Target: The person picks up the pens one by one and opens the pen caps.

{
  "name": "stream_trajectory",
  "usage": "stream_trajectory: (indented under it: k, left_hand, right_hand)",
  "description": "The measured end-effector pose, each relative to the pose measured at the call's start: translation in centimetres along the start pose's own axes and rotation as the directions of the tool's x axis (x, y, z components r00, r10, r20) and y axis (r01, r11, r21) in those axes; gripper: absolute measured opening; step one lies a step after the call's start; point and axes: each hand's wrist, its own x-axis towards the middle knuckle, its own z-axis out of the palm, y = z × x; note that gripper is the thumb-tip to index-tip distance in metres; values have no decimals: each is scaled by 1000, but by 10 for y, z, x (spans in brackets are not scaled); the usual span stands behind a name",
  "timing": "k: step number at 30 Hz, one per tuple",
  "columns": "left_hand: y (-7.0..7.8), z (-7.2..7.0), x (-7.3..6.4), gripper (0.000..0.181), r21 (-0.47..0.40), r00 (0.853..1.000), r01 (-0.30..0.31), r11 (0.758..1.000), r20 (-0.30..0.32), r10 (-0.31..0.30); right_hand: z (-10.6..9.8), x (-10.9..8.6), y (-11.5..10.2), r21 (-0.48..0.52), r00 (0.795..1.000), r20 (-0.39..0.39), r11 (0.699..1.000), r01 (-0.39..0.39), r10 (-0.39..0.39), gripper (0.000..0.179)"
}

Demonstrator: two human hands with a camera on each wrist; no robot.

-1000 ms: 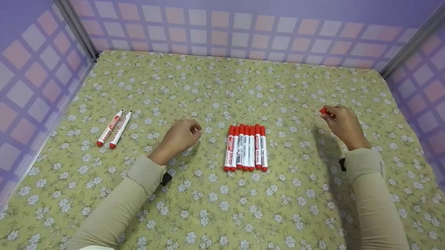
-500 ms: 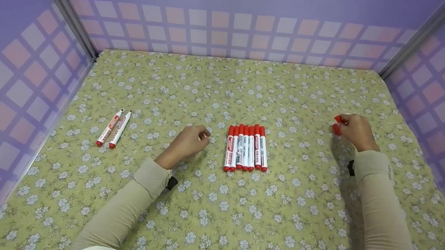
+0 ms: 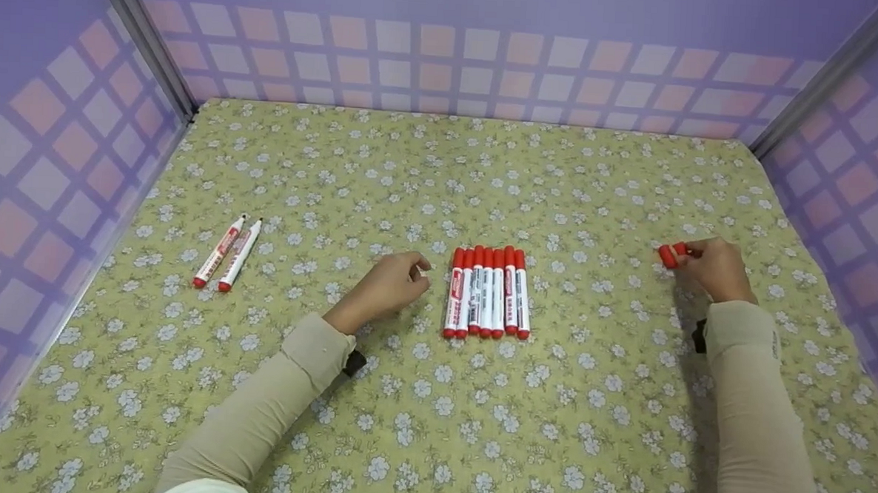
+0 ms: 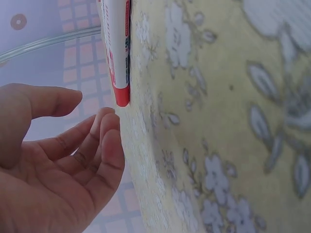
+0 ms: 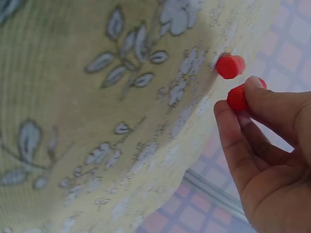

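My right hand [image 3: 718, 270] pinches a red marker cap [image 5: 238, 98] between thumb and fingers at the right of the table. Just to its left, another red cap [image 3: 667, 256] lies on the cloth, close beside the held one. My left hand [image 3: 393, 283] hangs loosely curled and holds nothing, left of a row of several capped markers [image 3: 486, 293] with white bodies and red caps. In the left wrist view, the thumb and fingers are apart near the red end of a marker [image 4: 118, 58].
Two uncapped white markers [image 3: 219, 252] lie side by side at the left, dark tips pointing away. A floral cloth [image 3: 442, 180] covers the table. Purple checked panels [image 3: 484, 63] wall in the back and both sides.
My right hand has moved right and toward me, bringing its cap beside the one lying on the cloth. My left hand has shifted right, toward the marker row.
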Motion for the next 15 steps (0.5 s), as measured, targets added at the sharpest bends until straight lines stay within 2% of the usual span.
stream_trajectory:
  k: [11,15]
  left_hand:
    - [5,13,13,41,-79,996,42,996,86,-36]
    - [8,17,16,34,-91,993,77,993,92,-69]
  right_hand:
    - [-2,-1,6,24,995,40,995,-93,92,41]
    - [-2,-2,5,35,993,59,994,-101,99,43]
